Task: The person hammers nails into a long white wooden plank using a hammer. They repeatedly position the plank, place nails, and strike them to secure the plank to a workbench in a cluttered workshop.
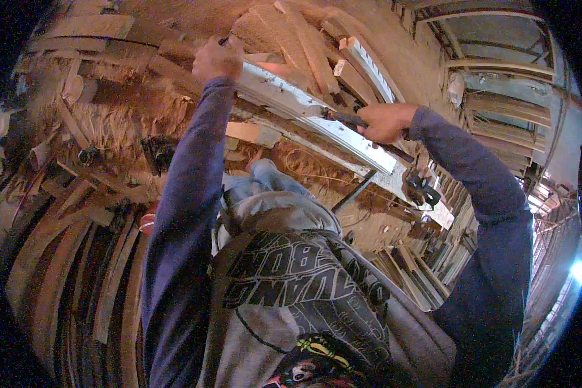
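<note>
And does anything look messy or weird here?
A bit messy: beyond the pale board, wood pieces lie jumbled at different angles, unlike the planks lined up at lower left.

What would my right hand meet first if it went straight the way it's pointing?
Most likely the pale board; the dark tool in your right hand points across it, its tip overlapping it in the picture, though depth leaves contact unclear.

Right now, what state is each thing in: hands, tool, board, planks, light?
Left hand: curled at the board's end; what it grips is unclear.
Right hand: closed around the tool.
Dark-handled tool: held over the board.
White board: dotted with dark spots.
Lower-left planks: side by side.
Light: lit.
</note>
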The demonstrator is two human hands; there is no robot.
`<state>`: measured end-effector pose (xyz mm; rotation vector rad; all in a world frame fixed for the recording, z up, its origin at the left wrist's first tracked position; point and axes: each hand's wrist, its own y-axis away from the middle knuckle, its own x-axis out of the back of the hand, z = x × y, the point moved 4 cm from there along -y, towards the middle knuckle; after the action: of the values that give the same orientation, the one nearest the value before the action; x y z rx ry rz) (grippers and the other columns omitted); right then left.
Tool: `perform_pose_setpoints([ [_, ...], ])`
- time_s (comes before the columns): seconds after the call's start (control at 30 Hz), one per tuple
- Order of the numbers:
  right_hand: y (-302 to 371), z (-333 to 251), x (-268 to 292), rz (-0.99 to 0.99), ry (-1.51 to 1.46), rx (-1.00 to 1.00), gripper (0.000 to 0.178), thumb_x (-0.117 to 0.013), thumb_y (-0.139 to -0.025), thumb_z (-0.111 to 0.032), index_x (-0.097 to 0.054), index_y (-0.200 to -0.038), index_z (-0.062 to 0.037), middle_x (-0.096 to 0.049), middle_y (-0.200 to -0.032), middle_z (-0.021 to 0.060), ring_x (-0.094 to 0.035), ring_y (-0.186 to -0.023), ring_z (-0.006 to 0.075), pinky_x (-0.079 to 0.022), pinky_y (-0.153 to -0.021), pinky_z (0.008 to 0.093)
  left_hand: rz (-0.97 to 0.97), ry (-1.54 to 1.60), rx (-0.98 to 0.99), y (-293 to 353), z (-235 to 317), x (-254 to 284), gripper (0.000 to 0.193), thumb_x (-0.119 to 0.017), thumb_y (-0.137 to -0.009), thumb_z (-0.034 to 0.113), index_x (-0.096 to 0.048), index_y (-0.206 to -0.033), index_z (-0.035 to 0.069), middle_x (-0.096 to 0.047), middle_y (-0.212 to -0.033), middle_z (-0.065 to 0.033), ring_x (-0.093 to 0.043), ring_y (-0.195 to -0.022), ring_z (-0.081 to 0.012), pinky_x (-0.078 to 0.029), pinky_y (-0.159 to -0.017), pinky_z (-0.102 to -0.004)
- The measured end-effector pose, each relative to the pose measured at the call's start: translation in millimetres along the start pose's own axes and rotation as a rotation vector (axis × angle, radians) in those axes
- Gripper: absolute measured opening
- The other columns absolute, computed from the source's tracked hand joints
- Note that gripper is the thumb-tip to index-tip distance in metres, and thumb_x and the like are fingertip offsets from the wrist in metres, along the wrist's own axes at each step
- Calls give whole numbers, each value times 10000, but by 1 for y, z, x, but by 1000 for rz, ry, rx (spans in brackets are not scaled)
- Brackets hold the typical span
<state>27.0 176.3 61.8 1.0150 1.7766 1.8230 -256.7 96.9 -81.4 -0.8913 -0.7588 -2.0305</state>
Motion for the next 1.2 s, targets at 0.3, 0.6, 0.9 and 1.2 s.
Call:
perform_pose_setpoints([
  [0.3, -3, 54, -91, 608, -103, 168, 310, -620, -810, -219, -549, -972, 36, -624, -809, 263, -627, -772, 436, -494, -705, 502, 46, -83, -41, -7, -4, -11, 550, -532, -816, 486, -665, -1143, 65, -669, -1121, -211, -640, -1059, -381, -497, -899, -509],
  [0.6, -12, 123, -295, 1096, -1073, -142, 164, -602, -926, -167, -495, -921, -43, -557, -764, 93, -565, -680, 219, -488, -630, 359, 290, -334, 124, -43, -33, -47, 543, -659, -740, 621, -715, -1111, 229, -708, -1040, -164, -680, -953, -382, -547, -738, -514],
  [0.9, -75, 280, -495, 1045, -1447, -534, 105, -596, -878, -68, -492, -874, -58, -531, -690, 17, -601, -598, 155, -506, -533, 327, 73, -337, -82, -51, -32, -26, 589, -545, -851, 569, -663, -1223, 128, -629, -1244, -186, -581, -1163, -395, -453, -978, -500],
  [1.2, -119, 337, -533, 811, -2075, -165, 131, -596, -893, -194, -589, -924, -67, -577, -732, 32, -527, -586, 183, -417, -521, 380, 29, -403, -96, -66, -49, -30, 646, -499, -861, 594, -627, -1272, 113, -616, -1272, -178, -556, -1201, -374, -419, -1011, -473],
])
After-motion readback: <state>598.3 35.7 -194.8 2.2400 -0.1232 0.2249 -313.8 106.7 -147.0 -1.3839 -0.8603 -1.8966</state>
